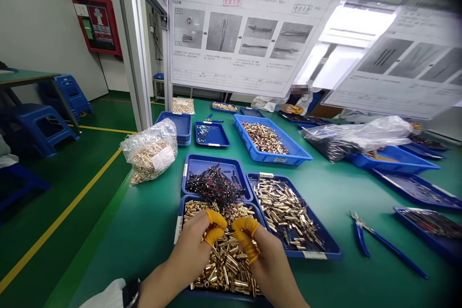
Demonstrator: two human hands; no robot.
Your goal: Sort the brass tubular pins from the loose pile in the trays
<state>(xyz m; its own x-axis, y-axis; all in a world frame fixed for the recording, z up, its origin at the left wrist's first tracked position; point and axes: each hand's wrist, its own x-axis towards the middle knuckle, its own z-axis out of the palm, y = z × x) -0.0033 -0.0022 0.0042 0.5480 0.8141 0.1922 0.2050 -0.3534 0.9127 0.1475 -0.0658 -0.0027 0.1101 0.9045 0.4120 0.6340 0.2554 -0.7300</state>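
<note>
My left hand and my right hand face each other, with yellow finger covers on thumbs and fingertips. Both are pinched closed; whatever sits between the fingertips is too small and hidden to name. Below them lies a blue tray full of brass-coloured metal sleeves. Just beyond my fingers, a second tray bears a heap of short black wires, some with red strands, spilling over its near edge. To the right, another tray holds metal sleeves, some with dark wire ends.
Blue-handled pliers lie open at the right. A bag of sleeves stands at the left, near stacked trays. Farther back are a large blue bin and a plastic bag. Instruction sheets hang overhead; a co-worker's hand shows behind.
</note>
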